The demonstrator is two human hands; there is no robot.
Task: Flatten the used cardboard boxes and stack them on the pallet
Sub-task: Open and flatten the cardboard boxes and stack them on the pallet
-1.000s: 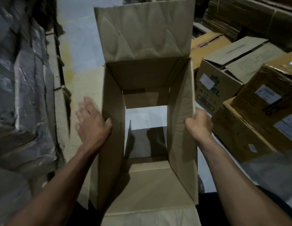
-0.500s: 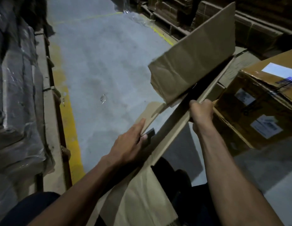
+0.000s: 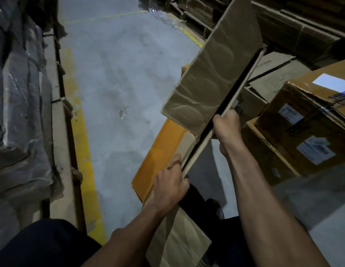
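Note:
A brown cardboard box, collapsed almost flat, slants from lower left to upper right in front of me, with a narrow dark gap between its two panels. My left hand grips its lower edge, fingers curled over the rim. My right hand grips the same edge higher up. An orange-lit flap hangs off the box's left side, and another flap hangs below my left hand.
Several closed and open cardboard boxes stand at the right. Flat cardboard stacks rise behind them. Plastic-wrapped goods line the left, beside a yellow floor line. Grey concrete floor runs between.
The box has gone from an open tube to nearly flat and swung to the right. My left hand moved from pressing its side to gripping its lower edge.

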